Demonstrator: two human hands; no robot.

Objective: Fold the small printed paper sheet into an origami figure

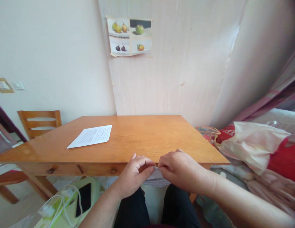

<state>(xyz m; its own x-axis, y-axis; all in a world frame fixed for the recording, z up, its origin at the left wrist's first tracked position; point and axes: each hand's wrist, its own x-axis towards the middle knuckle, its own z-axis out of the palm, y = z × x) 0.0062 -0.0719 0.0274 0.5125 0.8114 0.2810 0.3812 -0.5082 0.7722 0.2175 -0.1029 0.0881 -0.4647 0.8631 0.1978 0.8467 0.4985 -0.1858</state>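
At the front edge of the wooden table (pixel 138 139), my left hand (pixel 135 172) and my right hand (pixel 179 171) are close together, both closed in a pinch. Between their fingertips is the top edge of a white sheet of paper (pixel 157 179). It hangs below the tabletop, above my lap, and faint printed lines show on its lower part. My hands cover much of its upper edge. Another printed sheet (pixel 91 136) lies flat on the left part of the table, away from both hands.
Drawers with a round knob (pixel 113 171) run under the table's front edge. At lower left a phone (pixel 83 199) and a white cable (pixel 64 202) lie on a pale green surface. A wooden chair (pixel 40 122) stands behind left. A white bag (pixel 254 145) lies at right.
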